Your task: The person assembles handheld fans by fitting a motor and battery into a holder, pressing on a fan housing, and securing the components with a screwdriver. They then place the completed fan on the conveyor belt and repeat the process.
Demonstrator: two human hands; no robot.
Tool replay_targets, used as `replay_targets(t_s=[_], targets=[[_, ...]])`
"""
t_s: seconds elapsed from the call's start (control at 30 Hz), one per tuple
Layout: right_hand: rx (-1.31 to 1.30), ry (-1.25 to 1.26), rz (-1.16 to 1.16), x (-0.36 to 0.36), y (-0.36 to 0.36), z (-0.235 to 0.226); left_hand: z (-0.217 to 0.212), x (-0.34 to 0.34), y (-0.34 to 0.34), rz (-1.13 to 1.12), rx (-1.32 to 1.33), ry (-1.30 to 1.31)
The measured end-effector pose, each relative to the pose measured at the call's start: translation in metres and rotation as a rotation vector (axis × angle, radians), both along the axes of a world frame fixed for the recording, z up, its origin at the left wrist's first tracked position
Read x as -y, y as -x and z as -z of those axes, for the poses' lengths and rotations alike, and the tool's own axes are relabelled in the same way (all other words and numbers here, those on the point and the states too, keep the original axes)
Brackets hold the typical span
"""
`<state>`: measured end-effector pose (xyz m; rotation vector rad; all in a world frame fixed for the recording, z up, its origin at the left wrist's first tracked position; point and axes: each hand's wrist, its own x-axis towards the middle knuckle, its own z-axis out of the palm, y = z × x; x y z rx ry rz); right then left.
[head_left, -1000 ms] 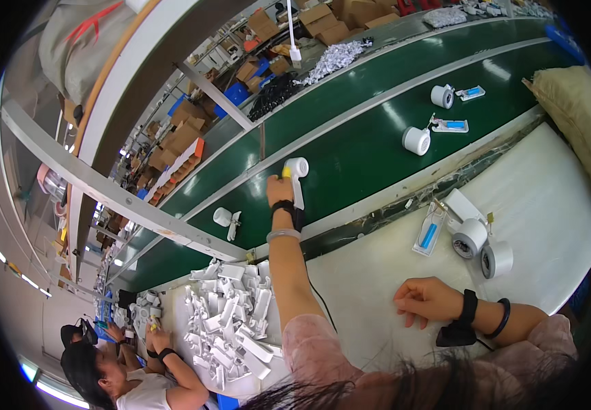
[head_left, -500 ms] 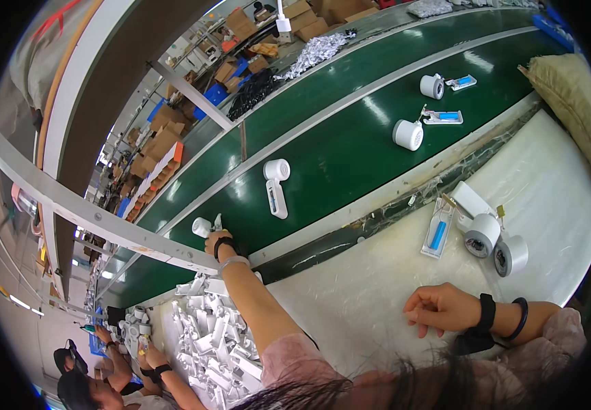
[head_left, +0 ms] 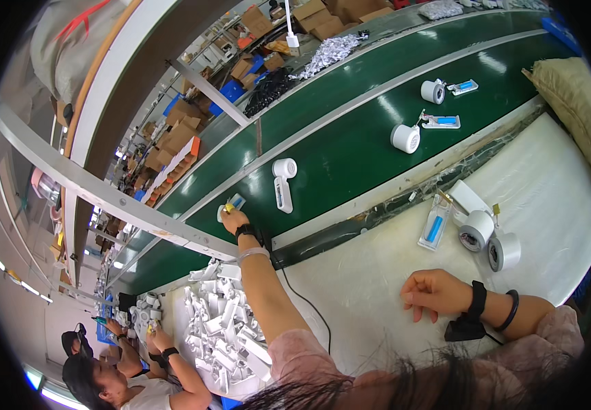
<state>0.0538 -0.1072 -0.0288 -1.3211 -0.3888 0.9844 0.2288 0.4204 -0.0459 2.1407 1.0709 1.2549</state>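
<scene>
My left hand reaches out over the green conveyor belt, its fingers closed round a white round-headed handheld device. A yellow bit and a pale blue part show at the fingertips; the palm hides the rest. Just right of it on the belt lies a similar white device with its handle. My right hand hovers over or rests on the plastic-covered table, fingers loosely curled and apart, holding nothing. Beyond it sit two white round heads and an opened handle with a blue battery.
Farther along the belt lie two more opened devices with blue batteries. A heap of white plastic housings covers the table left of my arm. A metal frame bar crosses at left. Co-workers sit at lower left; a sack stands right.
My left hand, with the device in its grip, has shifted right and slightly up the belt, and a yellow bit now shows there. My right hand stays nearly in place. The view has tilted slightly.
</scene>
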Motion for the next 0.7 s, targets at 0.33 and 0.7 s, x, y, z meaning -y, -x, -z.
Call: replay_targets(t_s=[0.33,0.7], targets=[[0.016,-0.048,-0.015,0.004,-0.002,-0.006,-0.06,0.09,0.069,0.922,0.617,1.087],[0.904,-0.079,0.538,0.004,-0.007,0.0,-0.074,0.317,0.181,1.359,0.215,1.392]])
